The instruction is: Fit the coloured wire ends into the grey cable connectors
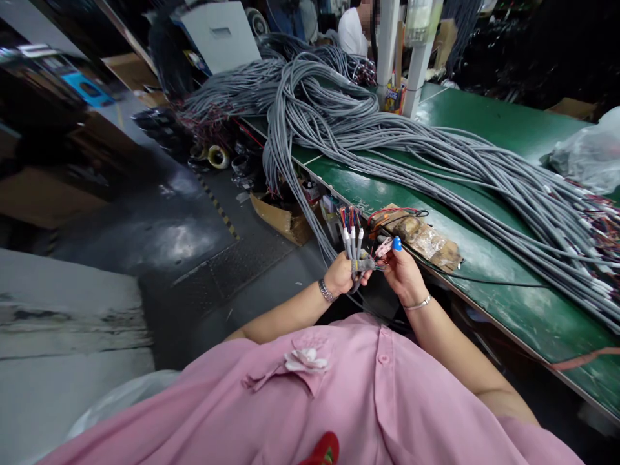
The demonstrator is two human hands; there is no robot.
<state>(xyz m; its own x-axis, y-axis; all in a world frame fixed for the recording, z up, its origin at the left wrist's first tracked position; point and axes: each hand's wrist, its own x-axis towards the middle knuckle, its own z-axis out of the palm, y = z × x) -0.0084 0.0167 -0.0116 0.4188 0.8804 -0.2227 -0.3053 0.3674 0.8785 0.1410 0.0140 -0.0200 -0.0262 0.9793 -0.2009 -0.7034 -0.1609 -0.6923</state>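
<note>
Several grey cables (pixel 352 248) with white collars and red, blue and dark wire ends stand upright in my left hand (pixel 340 274), whose fingers are wrapped round them. Just to the right, my right hand (pixel 403 274) is closed at the fingertips on thin coloured wires (pixel 382 248). A blue cap (pixel 397 243) covers one of its fingertips. Between the hands, a grey cable end (pixel 364 264) points right, its fine wires reaching my right fingers. Both hands are in front of my body, beside the table's near edge.
Long bundles of grey cable (pixel 329 123) lie over the green table (pixel 527 129). A taped cardboard piece (pixel 426 239) rests at its edge with a black cord. An open carton (pixel 281 216) is on the floor. A person in white (pixel 352 32) is behind, and a plastic bag (pixel 593 152) lies far right.
</note>
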